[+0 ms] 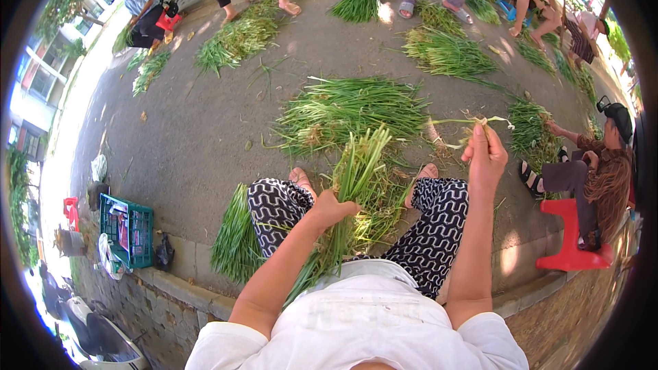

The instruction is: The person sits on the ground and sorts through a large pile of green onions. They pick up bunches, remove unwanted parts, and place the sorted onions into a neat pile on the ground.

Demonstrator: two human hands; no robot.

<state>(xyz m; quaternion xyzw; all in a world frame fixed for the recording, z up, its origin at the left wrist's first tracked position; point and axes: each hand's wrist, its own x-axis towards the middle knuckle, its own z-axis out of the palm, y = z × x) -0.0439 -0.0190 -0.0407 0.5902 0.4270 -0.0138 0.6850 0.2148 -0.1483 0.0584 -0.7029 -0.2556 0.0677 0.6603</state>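
My left hand (333, 210) is closed around a bundle of long green stalks, likely garlic chives (360, 164), whose pale cut ends point up and away from me over my lap. Raised at the right, my right hand (483, 149) pinches a few thin, yellowed stalks (480, 121) between thumb and fingers. A wide pile of green stalks (354, 108) lies on the pavement beyond my feet. Between my knees is a heap of loose, yellowish trimmings (385, 205). Another green bundle (236, 241) rests on the ground beside my left leg.
Several people sit around with their own green piles (447, 54). A person on a red plastic stool (570, 236) is at the right. A teal plastic crate (141, 239) and a black bag (165, 251) stand at the left, by the stone curb (180, 293).
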